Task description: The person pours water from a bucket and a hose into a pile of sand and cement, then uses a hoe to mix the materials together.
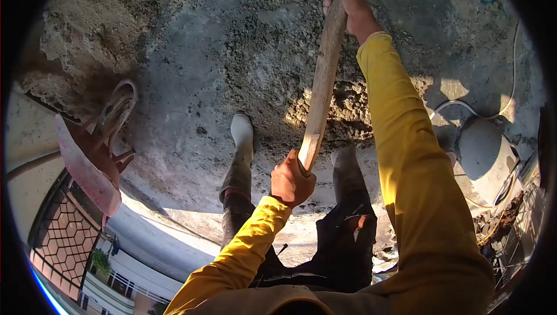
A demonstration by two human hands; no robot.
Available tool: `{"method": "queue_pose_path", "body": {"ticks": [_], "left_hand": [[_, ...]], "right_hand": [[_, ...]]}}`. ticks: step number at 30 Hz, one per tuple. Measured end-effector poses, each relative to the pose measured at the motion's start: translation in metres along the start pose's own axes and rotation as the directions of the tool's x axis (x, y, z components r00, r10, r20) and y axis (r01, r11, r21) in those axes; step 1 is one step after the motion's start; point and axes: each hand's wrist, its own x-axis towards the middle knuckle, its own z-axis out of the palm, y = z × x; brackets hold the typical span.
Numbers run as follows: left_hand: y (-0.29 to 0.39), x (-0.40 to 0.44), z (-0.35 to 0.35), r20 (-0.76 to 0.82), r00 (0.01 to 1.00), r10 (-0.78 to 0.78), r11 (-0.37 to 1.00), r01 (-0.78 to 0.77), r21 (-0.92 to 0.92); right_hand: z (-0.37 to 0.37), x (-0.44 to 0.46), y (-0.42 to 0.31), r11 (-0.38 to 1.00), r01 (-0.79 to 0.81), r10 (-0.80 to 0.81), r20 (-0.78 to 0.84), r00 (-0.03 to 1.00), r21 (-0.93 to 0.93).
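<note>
A long, flat-sided wooden pole (325,71) slants up through the middle of the view. Its far end runs out past the top edge, so whatever is there stays hidden. My left hand (293,180) is wrapped round the near end, close to my body. Higher up, my right hand (352,12) grips the same pole with the arm stretched forward. Wet-looking grey mix (261,54) with coarse grains covers the ground beneath the pole. Rougher clumps (348,112) lie just right of it, partly sunlit.
A wheelbarrow (90,167) stands at the left, near a metal grille (67,228). My boots (242,132) are on the ground below the mix. At the right are a grey rounded object (480,148) and a pale hose (458,104). Brownish heaped material (104,19) lies upper left.
</note>
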Motion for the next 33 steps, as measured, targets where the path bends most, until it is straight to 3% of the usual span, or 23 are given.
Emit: {"method": "queue_pose_path", "body": {"ticks": [1, 3, 4, 5, 8, 9, 10, 11, 13, 17, 18, 19, 20, 21, 23, 25, 27, 29, 31, 33], "left_hand": [[0.008, 0.026, 0.006, -0.028, 0.999, -0.040, 0.999, 0.041, 0.033], [0.027, 0.041, 0.013, 0.178, 0.970, -0.167, 0.984, 0.174, -0.025], [0.030, 0.024, 0.024, 0.171, 0.962, -0.213, 0.977, 0.206, 0.057], [0.026, -0.001, 0.030, 0.265, 0.926, -0.268, 0.958, 0.285, -0.030], [0.008, -0.104, 0.051, 0.377, 0.857, -0.352, 0.925, 0.381, -0.002], [0.017, -0.135, 0.036, 0.473, 0.787, -0.396, 0.892, 0.451, -0.005], [0.027, -0.162, 0.014, 0.561, 0.700, -0.441, 0.866, 0.496, 0.062], [0.018, -0.202, 0.007, 0.593, 0.683, -0.427, 0.866, 0.498, 0.049], [0.005, -0.271, -0.016, 0.560, 0.734, -0.386, 0.861, 0.503, -0.067], [0.026, -0.235, -0.028, 0.513, 0.697, -0.501, 0.818, 0.574, 0.020], [-0.007, -0.225, -0.007, 0.468, 0.790, -0.396, 0.878, 0.475, -0.058], [-0.014, -0.192, 0.004, 0.303, 0.910, -0.284, 0.954, 0.300, -0.008], [-0.020, -0.154, 0.009, 0.305, 0.909, -0.285, 0.951, 0.307, -0.026], [-0.044, -0.131, 0.032, 0.204, 0.943, -0.261, 0.965, 0.252, 0.070], [-0.017, -0.065, 0.042, 0.329, 0.854, -0.402, 0.904, 0.429, -0.009], [0.042, -0.051, 0.055, 0.561, 0.679, -0.474, 0.742, 0.651, -0.161], [0.081, -0.099, 0.094, 0.567, 0.720, -0.399, 0.707, 0.636, -0.310], [0.129, -0.140, 0.096, 0.621, 0.655, -0.430, 0.616, 0.716, -0.328], [0.143, -0.192, 0.094, 0.816, 0.507, -0.279, 0.614, 0.747, -0.254], [0.133, -0.262, 0.106, 0.850, 0.522, -0.072, 0.683, 0.646, -0.340]], "right_hand": [[-0.006, 0.027, 0.011, 1.000, -0.012, 0.012, 0.017, 1.000, 0.015], [-0.018, 0.062, 0.040, 0.954, -0.062, 0.045, -0.064, 0.997, -0.295], [-0.027, 0.044, 0.057, 0.970, -0.165, 0.154, -0.073, 0.985, -0.177], [-0.033, 0.018, 0.073, 0.947, -0.285, 0.261, -0.158, 0.952, -0.152], [-0.049, -0.092, 0.110, 0.925, -0.365, 0.325, -0.271, 0.906, -0.111], [-0.052, -0.131, 0.116, 0.930, -0.337, 0.288, -0.279, 0.916, -0.148], [-0.043, -0.170, 0.114, 0.907, -0.370, 0.281, -0.364, 0.888, -0.203], [-0.032, -0.207, 0.110, 0.876, -0.472, 0.385, -0.444, 0.809, -0.102], [-0.015, -0.268, 0.110, 0.908, -0.409, 0.306, -0.521, 0.797, -0.093], [0.010, -0.256, 0.077, 0.957, -0.279, 0.208, -0.478, 0.854, -0.083], [0.013, -0.230, 0.074, 0.950, -0.264, 0.169, -0.433, 0.885, -0.169], [0.018, -0.202, 0.070, 0.972, -0.171, 0.105, -0.353, 0.930, -0.160], [0.018, -0.162, 0.078, 0.980, -0.096, 0.046, -0.274, 0.961, -0.174], [0.022, -0.118, 0.082, 0.974, -0.125, 0.072, -0.270, 0.960, -0.187], [0.020, -0.056, 0.089, 0.969, -0.043, 0.025, -0.078, 0.997, -0.243], [0.004, -0.047, 0.105, 0.950, -0.083, 0.059, -0.090, 0.994, -0.299], [-0.025, -0.085, 0.108, 0.794, -0.256, 0.256, -0.079, 0.963, -0.551], [-0.051, -0.145, 0.087, 0.809, -0.343, 0.318, -0.135, 0.938, -0.477], [-0.072, -0.209, 0.076, 0.791, -0.498, 0.441, -0.232, 0.867, -0.355], [-0.085, -0.274, 0.051, 0.852, -0.474, 0.410, -0.280, 0.868, -0.221]]}}
